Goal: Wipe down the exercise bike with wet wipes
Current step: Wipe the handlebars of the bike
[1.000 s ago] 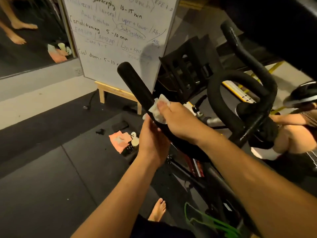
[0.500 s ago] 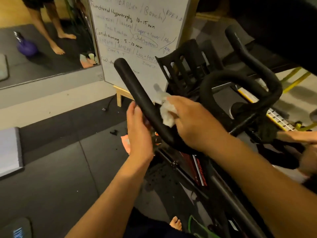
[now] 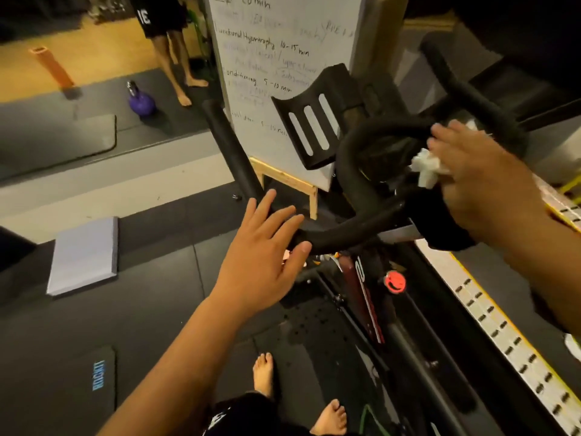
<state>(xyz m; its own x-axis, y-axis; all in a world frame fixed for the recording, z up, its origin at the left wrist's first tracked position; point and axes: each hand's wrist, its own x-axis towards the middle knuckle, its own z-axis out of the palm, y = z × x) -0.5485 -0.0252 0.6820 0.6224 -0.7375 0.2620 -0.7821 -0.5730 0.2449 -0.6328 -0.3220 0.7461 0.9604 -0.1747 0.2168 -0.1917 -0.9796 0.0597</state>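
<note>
— Where is the left hand [image 3: 264,247]?
— Out ahead, on a bare forearm that runs up from the lower left. Back of the hand up, fingers [image 3: 267,202] straight and spread, thumb held apart. The fingertips lie over the black padded handlebar [image 3: 352,237]; whether they touch it I cannot tell.
— And the right hand [image 3: 481,184]?
— Higher and further right, blurred. It holds a crumpled white wet wipe [image 3: 427,168] bunched under the palm, against the handlebar's loop.
</note>
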